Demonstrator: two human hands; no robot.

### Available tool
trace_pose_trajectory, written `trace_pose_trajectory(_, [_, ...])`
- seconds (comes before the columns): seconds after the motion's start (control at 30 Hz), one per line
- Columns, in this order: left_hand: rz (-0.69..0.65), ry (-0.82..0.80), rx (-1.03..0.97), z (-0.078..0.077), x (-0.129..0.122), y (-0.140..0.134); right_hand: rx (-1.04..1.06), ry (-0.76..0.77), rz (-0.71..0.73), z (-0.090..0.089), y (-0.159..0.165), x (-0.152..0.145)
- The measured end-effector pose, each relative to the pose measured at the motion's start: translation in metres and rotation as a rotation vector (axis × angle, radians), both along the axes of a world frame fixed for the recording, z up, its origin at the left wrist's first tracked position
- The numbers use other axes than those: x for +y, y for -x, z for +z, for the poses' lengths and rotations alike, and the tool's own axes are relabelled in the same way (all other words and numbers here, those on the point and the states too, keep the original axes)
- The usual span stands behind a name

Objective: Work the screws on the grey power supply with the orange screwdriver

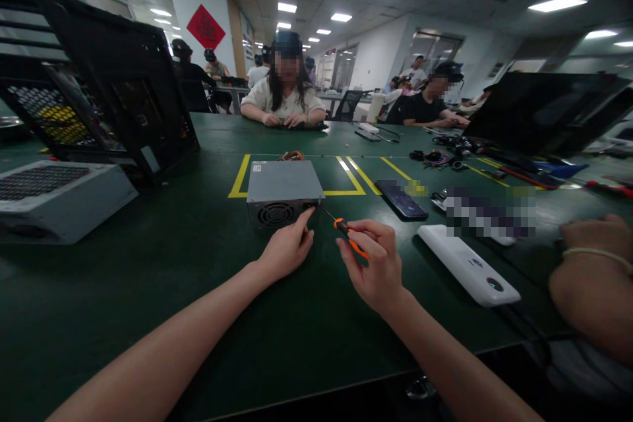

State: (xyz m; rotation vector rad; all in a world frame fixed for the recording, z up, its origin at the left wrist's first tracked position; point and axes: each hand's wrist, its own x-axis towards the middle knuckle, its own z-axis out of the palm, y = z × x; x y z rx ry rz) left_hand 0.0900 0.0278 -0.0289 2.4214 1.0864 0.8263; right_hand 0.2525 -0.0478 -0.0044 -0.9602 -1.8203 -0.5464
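A grey computer power supply [284, 181] stands on the green table, its round fan grille [275, 213] facing me and coloured cables behind it. My left hand [287, 250] rests at its front right corner, index finger stretched out against the front face and thumb apart from it. The lower fingers are partly hidden. In my right hand [378, 264], thumb and fingers close round the orange and black handle of a screwdriver [342, 225]. Its thin shaft points left toward the power supply's right front edge; whether the tip touches cannot be made out.
At left are another power supply [93, 201] and a black computer case [148, 92]. To the right lie a phone [401, 199], a white power bank [467, 264] and cables [438, 157]. A person [284, 92] sits opposite; a neighbour's arm [593, 283] rests at the right edge.
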Motion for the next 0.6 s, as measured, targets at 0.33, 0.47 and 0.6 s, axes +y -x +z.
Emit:
trace_pose_trajectory(0.33, [0.013,-0.019,0.037,-0.0005,-0.0023,0.0001,-0.043,-0.01,-0.046,0.0021,-0.0026,-0.002])
trace_pose_trajectory(0.47, [0.007,-0.023,0.059,-0.0009,-0.0021,0.0001,-0.02,-0.039,0.001,0.0036,-0.0004,-0.0026])
trace_pose_trajectory(0.6, [0.004,-0.007,0.07,-0.0024,-0.0004,0.0003,0.004,-0.02,-0.092,0.0043,-0.0003,-0.0024])
